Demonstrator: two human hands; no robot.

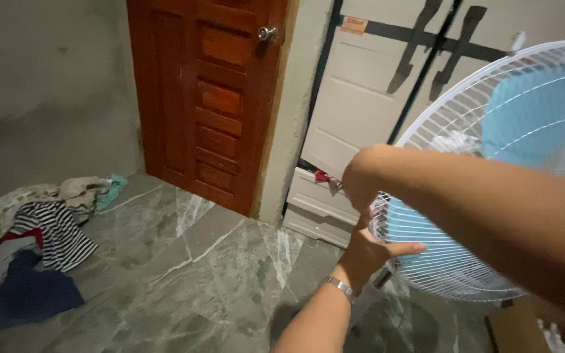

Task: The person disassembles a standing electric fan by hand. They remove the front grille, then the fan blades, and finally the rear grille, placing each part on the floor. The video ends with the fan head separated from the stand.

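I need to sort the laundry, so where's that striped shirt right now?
In the head view, the striped shirt lies on the clothes pile at the far left of the floor, by the grey wall, well left of the wooden door.

Left hand point(371, 252) raised, thumb out, right hand point(361, 183) curled, forearm crossing above

A home: wooden door point(214, 98), laundry pile point(31, 242) on floor
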